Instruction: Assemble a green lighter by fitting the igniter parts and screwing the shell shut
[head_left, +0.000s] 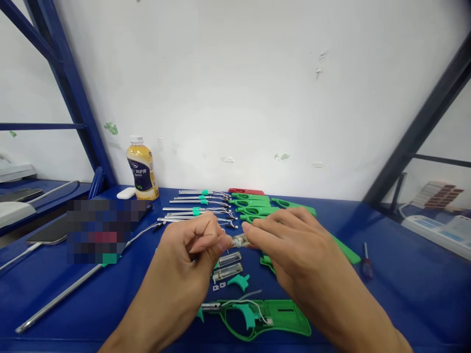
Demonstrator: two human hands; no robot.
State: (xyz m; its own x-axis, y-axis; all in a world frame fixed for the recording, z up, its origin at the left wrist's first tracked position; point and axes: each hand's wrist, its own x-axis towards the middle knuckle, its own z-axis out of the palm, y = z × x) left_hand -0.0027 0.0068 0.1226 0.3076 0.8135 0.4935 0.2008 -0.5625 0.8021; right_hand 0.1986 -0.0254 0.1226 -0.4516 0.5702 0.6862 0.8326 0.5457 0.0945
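Observation:
Between my hands is a small clear fuel tank (241, 240) with a fitting at its left end. My left hand (191, 255) is closed in a pinch at that end; what its fingertips grip is too small to make out. My right hand (305, 255) holds the tank's other end under its fingers, the thumb hidden. Below lie two more clear tanks (228, 271), small white clips (219, 286) and a teal trigger (239, 282). Nearest me, an open green lighter shell half (287, 316) carries a metal tube, a teal trigger (246, 315) and white wires.
Several metal rods with teal pieces (196, 211) and wires lie behind my hands, beside green shells (253, 202) and a red one (246, 191). A bottle (142, 169), phone (51, 231) and long metal rod (61, 300) are left. A screwdriver (367, 267) lies right.

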